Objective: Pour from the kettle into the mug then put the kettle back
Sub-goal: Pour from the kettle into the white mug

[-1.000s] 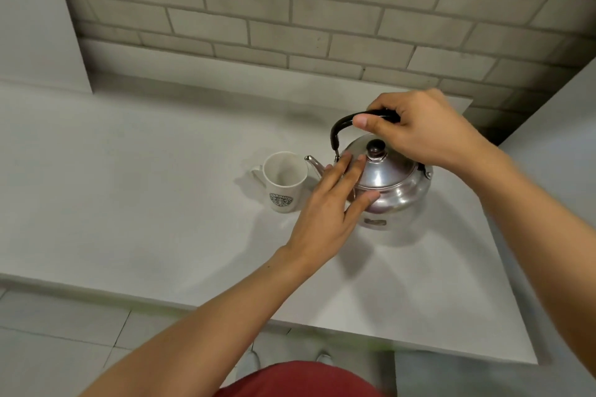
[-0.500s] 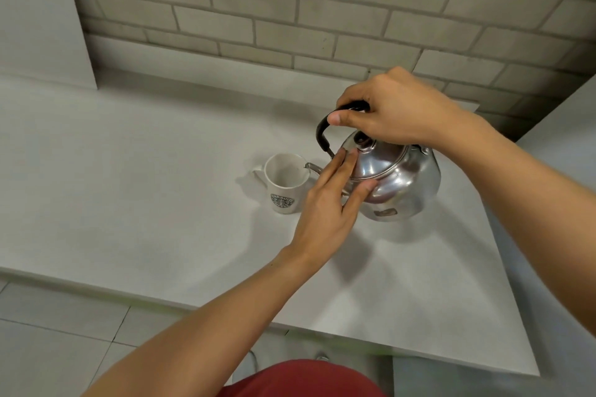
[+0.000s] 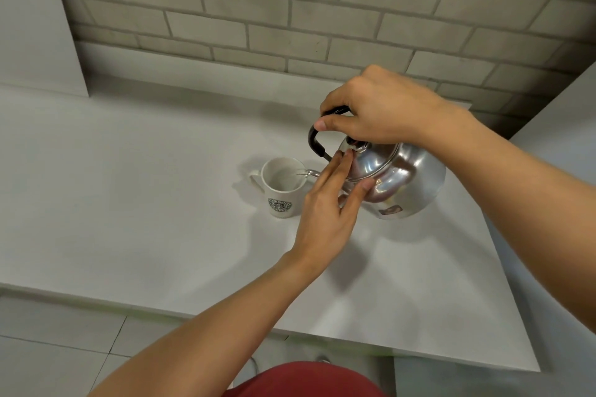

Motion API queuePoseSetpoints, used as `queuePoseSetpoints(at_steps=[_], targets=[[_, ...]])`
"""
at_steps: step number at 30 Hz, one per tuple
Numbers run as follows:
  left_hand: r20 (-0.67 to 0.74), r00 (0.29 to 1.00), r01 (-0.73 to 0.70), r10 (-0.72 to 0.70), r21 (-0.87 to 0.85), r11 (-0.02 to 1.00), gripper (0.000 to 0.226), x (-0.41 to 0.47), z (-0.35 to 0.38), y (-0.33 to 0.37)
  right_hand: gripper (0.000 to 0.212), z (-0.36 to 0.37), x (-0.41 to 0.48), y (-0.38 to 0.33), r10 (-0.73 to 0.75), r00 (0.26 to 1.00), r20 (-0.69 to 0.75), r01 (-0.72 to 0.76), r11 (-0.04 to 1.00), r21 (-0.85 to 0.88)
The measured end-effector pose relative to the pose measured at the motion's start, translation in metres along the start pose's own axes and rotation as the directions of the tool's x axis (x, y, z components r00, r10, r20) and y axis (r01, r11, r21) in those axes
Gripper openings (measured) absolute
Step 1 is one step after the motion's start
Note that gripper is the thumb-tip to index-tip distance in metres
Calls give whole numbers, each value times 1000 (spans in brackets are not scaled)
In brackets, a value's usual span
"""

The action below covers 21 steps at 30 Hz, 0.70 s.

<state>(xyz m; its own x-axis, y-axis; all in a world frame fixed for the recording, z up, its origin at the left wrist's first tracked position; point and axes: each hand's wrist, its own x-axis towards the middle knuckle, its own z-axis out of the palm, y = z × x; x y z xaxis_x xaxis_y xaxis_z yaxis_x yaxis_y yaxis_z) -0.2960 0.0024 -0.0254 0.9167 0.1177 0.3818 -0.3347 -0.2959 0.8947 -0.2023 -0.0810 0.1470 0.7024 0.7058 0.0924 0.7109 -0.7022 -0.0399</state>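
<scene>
Kettle (image 3: 403,180) spout tip and lid knob partly behind hands (image 3: 325,213).

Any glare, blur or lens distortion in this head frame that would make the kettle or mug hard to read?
Head view: bright highlights and reflections on the kettle body; wide-angle bending shows in the brick wall courses; soft shadows fall on the counter beside the mug and under the left hand; the mug's logo is slightly soft, the right hand sharp.

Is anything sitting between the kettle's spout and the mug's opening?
Nothing visible does. The spout reaches over the rim of the mug, whose mouth is uncovered. The left hand rests on the kettle lid, behind the spout.
</scene>
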Motion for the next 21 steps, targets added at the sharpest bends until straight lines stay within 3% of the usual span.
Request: queuePoseSetpoints(at_steps=[21], targets=[[-38, 997, 68, -73, -124, 990, 56, 2, 4, 18, 38, -19, 5, -13, 13, 999, 50, -7, 993, -116]])
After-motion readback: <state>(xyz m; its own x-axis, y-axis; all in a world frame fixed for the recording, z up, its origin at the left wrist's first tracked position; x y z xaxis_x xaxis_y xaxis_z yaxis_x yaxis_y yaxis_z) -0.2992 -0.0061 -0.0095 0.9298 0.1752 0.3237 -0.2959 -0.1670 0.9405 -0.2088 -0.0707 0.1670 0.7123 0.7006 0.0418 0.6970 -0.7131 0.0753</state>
